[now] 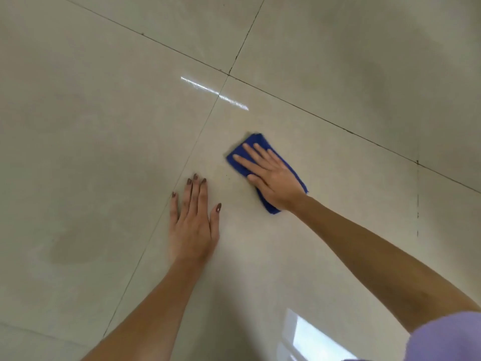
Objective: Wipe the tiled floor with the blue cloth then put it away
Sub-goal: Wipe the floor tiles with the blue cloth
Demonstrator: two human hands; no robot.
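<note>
A folded blue cloth lies flat on the beige tiled floor, right of centre. My right hand presses down on top of it with the fingers stretched out and slightly apart, covering most of the cloth. My left hand rests flat on the bare tile just to the left of the cloth, fingers spread, holding nothing. A small gap of floor separates the two hands.
Dark grout lines cross the floor and meet above the cloth. A darker damp-looking patch marks the tile at the left. Glare from a light and a window reflection show on the glossy tiles.
</note>
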